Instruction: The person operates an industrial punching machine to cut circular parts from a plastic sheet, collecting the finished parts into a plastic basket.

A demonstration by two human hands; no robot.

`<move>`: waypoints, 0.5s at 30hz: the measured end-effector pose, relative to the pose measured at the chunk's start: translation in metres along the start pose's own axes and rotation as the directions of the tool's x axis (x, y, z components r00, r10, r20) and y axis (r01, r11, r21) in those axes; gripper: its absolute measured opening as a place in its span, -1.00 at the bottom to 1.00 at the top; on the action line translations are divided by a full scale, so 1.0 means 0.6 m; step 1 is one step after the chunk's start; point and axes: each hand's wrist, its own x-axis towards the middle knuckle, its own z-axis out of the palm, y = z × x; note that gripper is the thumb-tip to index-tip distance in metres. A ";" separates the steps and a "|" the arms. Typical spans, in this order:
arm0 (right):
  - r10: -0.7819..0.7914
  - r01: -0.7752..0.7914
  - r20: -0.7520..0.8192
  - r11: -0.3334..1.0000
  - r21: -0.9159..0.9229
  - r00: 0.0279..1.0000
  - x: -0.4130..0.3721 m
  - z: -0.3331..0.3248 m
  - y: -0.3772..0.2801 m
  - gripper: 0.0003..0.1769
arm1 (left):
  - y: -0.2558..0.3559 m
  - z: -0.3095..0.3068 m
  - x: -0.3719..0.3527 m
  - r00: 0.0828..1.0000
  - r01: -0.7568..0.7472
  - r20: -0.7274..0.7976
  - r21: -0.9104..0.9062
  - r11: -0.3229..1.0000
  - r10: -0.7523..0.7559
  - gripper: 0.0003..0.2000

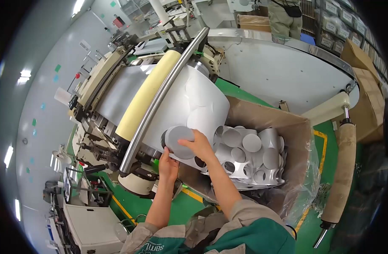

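Observation:
A stack of grey round discs [179, 139] sits at the lower end of a white sheet web [202, 101] that comes off the machine and has round holes punched in it. My right hand [201, 145] grips the stack from the right side. My left hand [167, 164] is under the stack, its fingers curled up against the bottom edge. Both forearms reach up from the lower middle of the view.
A cardboard box [266, 116] lined with clear plastic holds punched waste sheet on the right. A yellow roller [147, 93] and a steel bar [160, 99] cross the machine. A brown paper roll [342, 169] stands at right. A person [285, 19] stands at the back.

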 end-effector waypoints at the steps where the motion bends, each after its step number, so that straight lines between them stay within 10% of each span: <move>1: 0.031 -0.031 0.006 0.984 0.173 1.000 -0.008 -0.012 0.007 -0.52 | 0.003 0.001 -0.001 1.000 0.005 -0.017 0.005 1.000 -0.005 -0.64; 7: 0.181 0.025 -0.297 0.816 0.577 0.938 -0.051 -0.135 0.022 -0.65 | 0.045 0.003 0.019 0.986 -0.167 -0.007 -0.041 0.985 0.167 -0.62; 15: -0.026 0.009 0.050 0.947 0.320 0.998 -0.021 -0.071 -0.052 -0.64 | -0.007 0.031 0.000 0.998 -0.036 0.047 0.025 0.999 0.035 -0.65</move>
